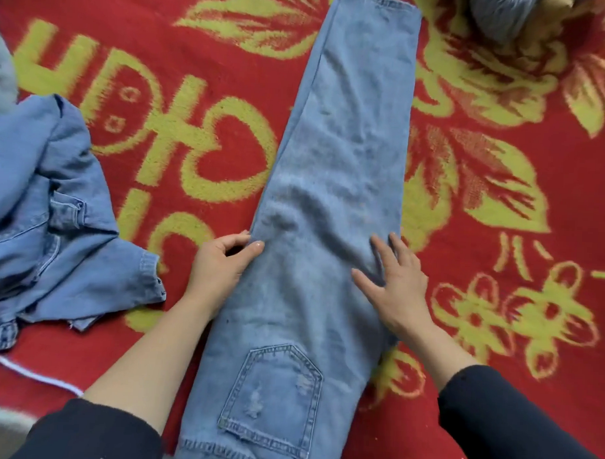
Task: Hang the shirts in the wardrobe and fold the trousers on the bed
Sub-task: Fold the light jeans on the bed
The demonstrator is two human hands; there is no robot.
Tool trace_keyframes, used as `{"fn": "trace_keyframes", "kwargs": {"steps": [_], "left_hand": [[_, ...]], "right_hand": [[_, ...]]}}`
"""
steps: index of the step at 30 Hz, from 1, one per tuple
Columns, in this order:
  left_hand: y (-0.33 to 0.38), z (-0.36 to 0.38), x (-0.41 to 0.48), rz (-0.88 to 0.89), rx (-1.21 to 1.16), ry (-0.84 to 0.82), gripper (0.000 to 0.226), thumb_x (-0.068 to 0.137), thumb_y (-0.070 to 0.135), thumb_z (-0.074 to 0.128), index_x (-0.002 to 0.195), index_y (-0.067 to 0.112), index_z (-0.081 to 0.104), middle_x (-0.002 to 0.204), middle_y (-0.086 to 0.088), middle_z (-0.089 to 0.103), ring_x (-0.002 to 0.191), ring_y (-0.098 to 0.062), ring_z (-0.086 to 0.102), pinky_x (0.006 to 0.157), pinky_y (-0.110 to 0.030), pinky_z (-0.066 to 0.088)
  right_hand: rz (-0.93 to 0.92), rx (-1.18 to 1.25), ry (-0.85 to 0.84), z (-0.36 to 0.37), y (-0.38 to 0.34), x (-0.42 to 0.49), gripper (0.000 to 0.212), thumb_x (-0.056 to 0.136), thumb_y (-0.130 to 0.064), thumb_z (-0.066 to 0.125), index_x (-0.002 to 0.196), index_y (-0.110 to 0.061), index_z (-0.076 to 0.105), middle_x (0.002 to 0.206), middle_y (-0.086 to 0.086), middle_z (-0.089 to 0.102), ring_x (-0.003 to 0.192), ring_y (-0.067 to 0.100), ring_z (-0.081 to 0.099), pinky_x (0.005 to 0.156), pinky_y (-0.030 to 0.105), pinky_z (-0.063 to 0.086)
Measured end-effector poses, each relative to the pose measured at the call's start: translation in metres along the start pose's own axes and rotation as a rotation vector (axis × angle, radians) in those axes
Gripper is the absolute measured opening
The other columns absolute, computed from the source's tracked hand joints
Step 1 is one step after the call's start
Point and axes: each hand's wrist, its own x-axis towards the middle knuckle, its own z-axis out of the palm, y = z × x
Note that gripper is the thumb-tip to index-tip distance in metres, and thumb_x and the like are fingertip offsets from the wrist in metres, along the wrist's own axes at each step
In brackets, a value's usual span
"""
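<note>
Both hands work a pair of light-blue jeans (pixel 337 168) laid lengthwise on a red blanket (pixel 203 88) patterned with yellow-green flowers and lettering. The left hand (pixel 221 264) grips the left edge of the jeans about halfway along, its thumb on top of the denim and its fingers curled at the edge. The right hand (pixel 395 287) lies flat on the opposite edge, fingers straight and spread, holding nothing. The jeans are doubled leg over leg, with the hems at the far end and a distressed back pocket (pixel 274 400) facing up near the waistband, closest to the person. A crumpled denim garment (pixel 51 213) lies on the blanket to the left, apart from the jeans, and grey fabric (pixel 500 16) sits at the top right edge.
</note>
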Motion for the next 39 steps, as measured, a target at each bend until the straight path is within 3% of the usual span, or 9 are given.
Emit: {"fn": "trace_keyframes", "kwargs": {"steps": [3, 10, 14, 17, 22, 28, 30, 34, 39], "left_hand": [[-0.008, -0.010, -0.032, -0.022, 0.040, 0.015, 0.011, 0.084, 0.014, 0.071, 0.077, 0.023, 0.071, 0.076, 0.012, 0.071, 0.071, -0.002, 0.060, 0.068, -0.021, 0.051], [-0.051, -0.029, -0.100, -0.149, 0.067, 0.059, 0.013, 0.087, 0.024, 0.067, 0.077, 0.017, 0.072, 0.073, 0.007, 0.070, 0.070, -0.007, 0.058, 0.064, -0.027, 0.046], [-0.076, -0.042, -0.138, -0.182, 0.205, 0.073, 0.035, 0.088, 0.030, 0.065, 0.063, 0.007, 0.059, 0.054, 0.006, 0.054, 0.052, -0.007, 0.044, 0.047, -0.019, 0.033], [-0.087, -0.051, -0.164, -0.204, 0.267, 0.013, 0.016, 0.089, 0.027, 0.065, 0.084, 0.012, 0.067, 0.073, 0.007, 0.066, 0.067, -0.008, 0.059, 0.053, -0.016, 0.041], [-0.094, -0.050, -0.195, -0.209, 0.469, -0.053, 0.022, 0.089, 0.026, 0.065, 0.103, 0.010, 0.058, 0.098, -0.003, 0.063, 0.089, -0.018, 0.061, 0.068, -0.027, 0.040], [-0.092, -0.047, -0.251, -0.085, 0.440, -0.167, 0.086, 0.088, 0.014, 0.066, 0.152, 0.027, 0.010, 0.151, 0.011, 0.026, 0.135, -0.009, 0.030, 0.105, -0.025, 0.027], [-0.095, -0.047, -0.279, -0.140, 0.446, -0.304, 0.078, 0.090, 0.009, 0.061, 0.151, 0.032, 0.018, 0.147, 0.017, 0.030, 0.125, -0.003, 0.038, 0.096, -0.020, 0.033], [-0.104, -0.048, -0.321, -0.447, 0.469, -0.572, 0.044, 0.090, 0.007, 0.059, 0.131, 0.025, 0.057, 0.131, 0.014, 0.050, 0.118, -0.003, 0.046, 0.096, -0.020, 0.038], [-0.082, -0.044, -0.330, -0.456, 0.138, -0.449, 0.011, 0.087, 0.010, 0.062, 0.089, 0.008, 0.072, 0.080, -0.006, 0.071, 0.066, -0.013, 0.061, 0.059, -0.022, 0.044]], "right_hand": [[0.159, 0.129, 0.060, 0.021, 0.014, -0.055, 0.068, 0.082, -0.044, 0.069, 0.143, -0.036, 0.039, 0.152, 0.004, 0.026, 0.138, 0.024, 0.024, 0.109, 0.040, 0.022], [0.396, 0.410, 0.208, 0.062, 0.007, -0.146, 0.084, 0.078, -0.033, 0.076, 0.146, -0.026, 0.028, 0.127, 0.002, 0.034, 0.116, 0.016, 0.037, 0.098, 0.033, 0.032], [0.539, 0.628, 0.006, 0.090, 0.001, -0.186, 0.051, 0.078, -0.038, 0.075, 0.111, -0.016, 0.043, 0.097, 0.001, 0.058, 0.090, 0.022, 0.060, 0.072, 0.032, 0.044], [0.468, 0.652, -0.180, 0.109, 0.002, -0.217, 0.032, 0.082, -0.038, 0.072, 0.098, -0.014, 0.058, 0.091, -0.002, 0.067, 0.084, 0.017, 0.064, 0.074, 0.036, 0.052], [0.447, 0.700, -0.281, 0.102, 0.018, -0.233, 0.022, 0.086, -0.028, 0.067, 0.092, -0.007, 0.063, 0.092, 0.005, 0.069, 0.085, 0.025, 0.065, 0.076, 0.038, 0.049], [0.195, 0.704, -0.124, 0.075, 0.044, -0.285, 0.072, 0.088, -0.021, 0.067, 0.148, -0.032, 0.030, 0.137, -0.025, 0.039, 0.123, -0.002, 0.038, 0.100, 0.022, 0.032], [0.124, 0.632, -0.286, 0.074, 0.060, -0.300, 0.053, 0.088, -0.016, 0.065, 0.136, -0.031, 0.051, 0.137, -0.018, 0.049, 0.130, 0.003, 0.042, 0.107, 0.024, 0.033], [0.229, 0.654, -0.573, 0.059, 0.087, -0.328, 0.019, 0.084, -0.010, 0.067, 0.097, -0.020, 0.077, 0.105, -0.006, 0.072, 0.103, 0.007, 0.063, 0.091, 0.021, 0.044], [0.448, 1.015, -0.556, 0.029, 0.098, -0.327, 0.031, 0.075, -0.022, 0.060, 0.090, 0.001, 0.073, 0.081, 0.016, 0.066, 0.074, 0.026, 0.057, 0.067, 0.030, 0.044]]}}
